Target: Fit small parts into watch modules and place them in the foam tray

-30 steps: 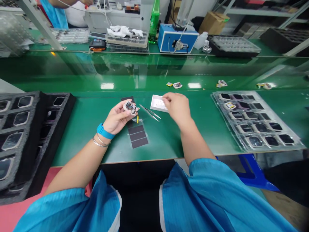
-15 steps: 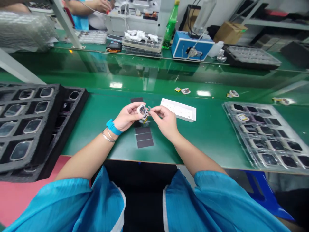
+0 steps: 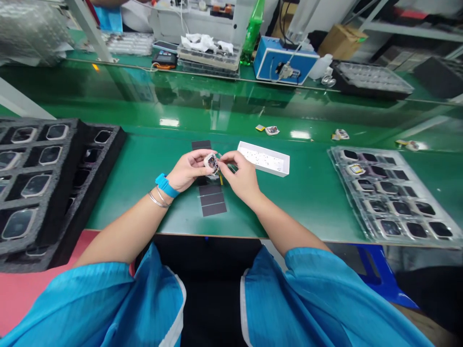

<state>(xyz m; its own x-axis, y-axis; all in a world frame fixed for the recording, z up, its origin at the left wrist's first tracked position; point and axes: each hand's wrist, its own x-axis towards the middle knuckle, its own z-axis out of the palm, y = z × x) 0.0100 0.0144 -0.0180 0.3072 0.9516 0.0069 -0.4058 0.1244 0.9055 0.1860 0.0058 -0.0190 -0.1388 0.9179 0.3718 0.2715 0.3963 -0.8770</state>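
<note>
Closing in, the right hand (image 3: 240, 177) now pinches its fingers shut against the small watch body (image 3: 212, 164), whatever they hold hidden. The left hand (image 3: 188, 169) grips that body above dark film strips (image 3: 212, 201). Keeping both wrists low steadies such fine work. A white tray (image 3: 264, 158) lies on the green surface (image 3: 289, 212), between a black foam tray (image 3: 43, 193) and a clear blister tray (image 3: 387, 197).
</note>
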